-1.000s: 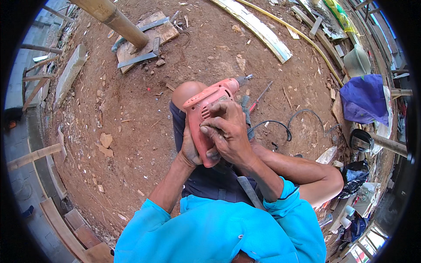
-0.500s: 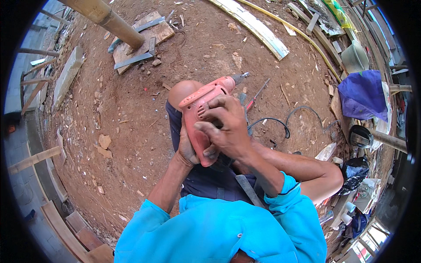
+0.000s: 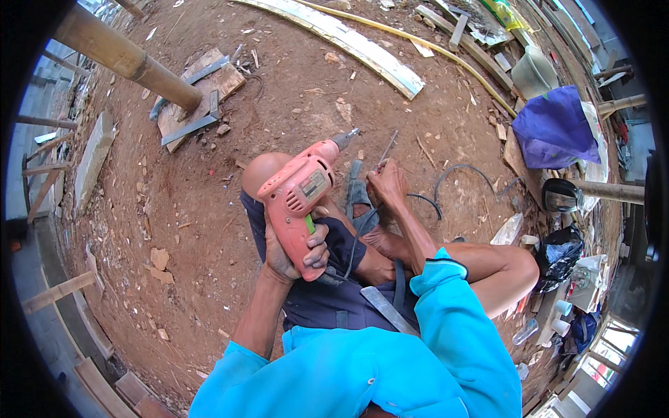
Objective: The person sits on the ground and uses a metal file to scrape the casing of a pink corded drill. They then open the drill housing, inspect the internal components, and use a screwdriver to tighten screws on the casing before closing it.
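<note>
A salmon-red electric drill (image 3: pixel 296 205) with a green trigger rests over my raised knee, its metal chuck pointing up and to the right. My left hand (image 3: pixel 282 254) wraps round its handle. Beyond the sandalled foot, my right hand (image 3: pixel 389 182) is closed on a screwdriver (image 3: pixel 390 145); only its thin shaft and a bit of the handle end show past the fingers. A dark sandal (image 3: pixel 357 195) is on that foot. The black power cord (image 3: pixel 354 251) hangs from the drill's base. Across my lap lies a flat grey strip (image 3: pixel 388 311).
Brown soil with wood chips surrounds me. A bamboo post (image 3: pixel 132 59) stands by a board with metal angle pieces (image 3: pixel 191 130) at upper left. A long white plank (image 3: pixel 341 38) and yellow pipe (image 3: pixel 418 43) lie ahead. A purple bag (image 3: pixel 557 132) and grey bucket (image 3: pixel 535 73) are at right.
My right hand has left the drill's body and moved down to the ground on the right, closing on the screwdriver there. My left hand keeps the drill, whose side label now shows.
</note>
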Motion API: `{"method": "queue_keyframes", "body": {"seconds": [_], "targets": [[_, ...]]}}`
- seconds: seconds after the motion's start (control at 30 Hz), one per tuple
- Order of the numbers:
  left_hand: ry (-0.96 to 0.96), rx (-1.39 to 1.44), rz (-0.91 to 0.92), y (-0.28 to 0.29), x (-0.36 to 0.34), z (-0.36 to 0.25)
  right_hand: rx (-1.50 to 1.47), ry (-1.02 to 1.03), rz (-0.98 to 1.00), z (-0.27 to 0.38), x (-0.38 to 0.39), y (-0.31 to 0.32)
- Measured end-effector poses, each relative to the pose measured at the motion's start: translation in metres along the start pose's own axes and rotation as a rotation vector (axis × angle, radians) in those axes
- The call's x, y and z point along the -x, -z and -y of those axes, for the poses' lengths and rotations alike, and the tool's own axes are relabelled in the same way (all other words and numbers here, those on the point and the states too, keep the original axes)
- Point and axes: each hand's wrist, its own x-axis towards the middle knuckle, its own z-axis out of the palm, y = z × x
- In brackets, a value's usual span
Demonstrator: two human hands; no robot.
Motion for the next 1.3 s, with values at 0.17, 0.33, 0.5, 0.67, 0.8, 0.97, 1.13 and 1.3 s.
{"method": "queue_keyframes", "body": {"seconds": [0.17, 0.33, 0.5, 0.67, 0.8, 0.97, 1.13, 1.3], "targets": [[0.004, -0.004, -0.014, -0.004, 0.000, 0.001, -0.805, -0.226, -0.063, 0.002, 0.014, 0.047], [0.001, 0.004, -0.063, -0.006, 0.003, 0.003, -0.824, 0.099, -0.200, -0.006, 0.078, 0.138], [0.021, -0.045, -0.089, -0.005, 0.000, 0.000, -0.656, 0.582, -0.027, 0.021, 0.150, 0.222], [0.004, -0.083, -0.149, -0.010, 0.000, 0.001, -0.495, 0.966, 0.001, 0.064, 0.172, 0.230], [-0.001, -0.053, -0.119, -0.009, -0.001, 0.001, -0.520, 1.011, 0.014, 0.076, 0.170, 0.222], [0.008, -0.088, -0.101, -0.007, -0.002, 0.000, -0.505, 1.046, 0.016, 0.081, 0.169, 0.220], [0.005, -0.075, -0.090, -0.007, -0.001, 0.000, -0.476, 1.024, 0.030, 0.081, 0.170, 0.219], [0.013, -0.083, -0.096, -0.009, -0.001, 0.000, -0.380, 1.081, -0.011, 0.085, 0.167, 0.223]]}}
